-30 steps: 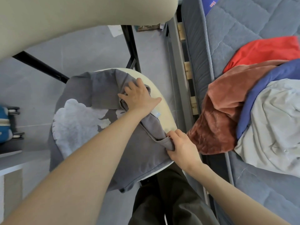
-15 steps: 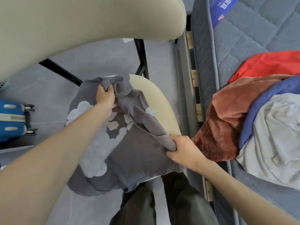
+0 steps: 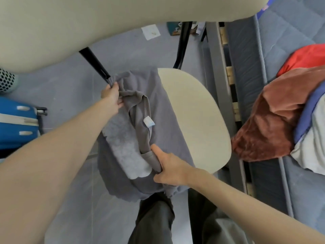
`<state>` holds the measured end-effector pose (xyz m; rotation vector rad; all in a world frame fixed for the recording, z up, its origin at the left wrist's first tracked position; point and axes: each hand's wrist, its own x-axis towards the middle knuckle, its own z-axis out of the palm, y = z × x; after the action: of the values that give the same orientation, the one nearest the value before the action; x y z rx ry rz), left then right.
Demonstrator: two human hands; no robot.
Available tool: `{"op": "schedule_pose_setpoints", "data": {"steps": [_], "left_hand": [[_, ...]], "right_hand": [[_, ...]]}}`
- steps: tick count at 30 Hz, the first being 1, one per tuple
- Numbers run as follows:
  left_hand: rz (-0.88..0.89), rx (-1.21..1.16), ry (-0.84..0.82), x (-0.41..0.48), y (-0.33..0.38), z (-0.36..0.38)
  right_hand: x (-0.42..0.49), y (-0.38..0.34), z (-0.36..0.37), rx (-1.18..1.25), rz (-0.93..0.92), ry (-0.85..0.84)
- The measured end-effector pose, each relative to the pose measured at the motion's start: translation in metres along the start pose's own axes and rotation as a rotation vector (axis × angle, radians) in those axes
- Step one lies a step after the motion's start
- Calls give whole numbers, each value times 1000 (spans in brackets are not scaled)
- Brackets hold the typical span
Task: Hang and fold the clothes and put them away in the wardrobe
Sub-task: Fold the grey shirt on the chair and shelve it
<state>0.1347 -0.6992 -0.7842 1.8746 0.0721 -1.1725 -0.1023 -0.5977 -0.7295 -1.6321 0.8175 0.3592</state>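
Observation:
A grey T-shirt (image 3: 165, 124) with a pale cloud print and a small white neck label lies over the left part of a cream chair seat (image 3: 197, 120) and hangs off its left and front edges. My left hand (image 3: 111, 96) grips one shoulder of the shirt at the far left. My right hand (image 3: 168, 166) pinches the other shoulder near the seat's front edge, thumb on top. The neckline is stretched between both hands.
A pile of clothes lies on the grey mattress (image 3: 281, 50) at the right: a rust velvet piece (image 3: 274, 124), a red one (image 3: 306, 59), a blue one and a white one. The chair's cream backrest (image 3: 88, 23) fills the top. A blue suitcase (image 3: 15, 124) stands at the left.
Both hands have dragged the shirt leftward, baring the right half of the seat. My left hand moved from the seat's middle to the shirt's far shoulder.

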Motion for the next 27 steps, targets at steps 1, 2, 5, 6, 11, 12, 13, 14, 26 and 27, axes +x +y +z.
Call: {"op": "schedule_pose_setpoints", "data": {"steps": [1,2,5,6,11,12,13,14,26,27], "left_hand": [[0,-7,16,4,2,-9],[-5,-33,23,6,3,-17],[-3,-7,-4,5,2,-35],[14,63,-27,2,-3,-39],[88,458,-14,-20,-34,-47],[103,547,17,-26,-41,-45],[131,641,54,-29,-47,-44],[173,717,96,-30,-54,-43],[115,311,189,-18,-61,-60],[95,313,146,-20,-59,-62]], "right_hand": [[5,-2,11,11,8,-9],[10,-4,20,34,13,-28],[18,-5,40,105,37,-106],[18,-4,43,119,50,-116],[12,0,46,54,95,-48],[12,3,46,52,105,-10],[12,5,45,48,113,34],[13,8,44,36,119,81],[6,29,28,-35,132,460],[6,30,27,-34,137,492]]}}
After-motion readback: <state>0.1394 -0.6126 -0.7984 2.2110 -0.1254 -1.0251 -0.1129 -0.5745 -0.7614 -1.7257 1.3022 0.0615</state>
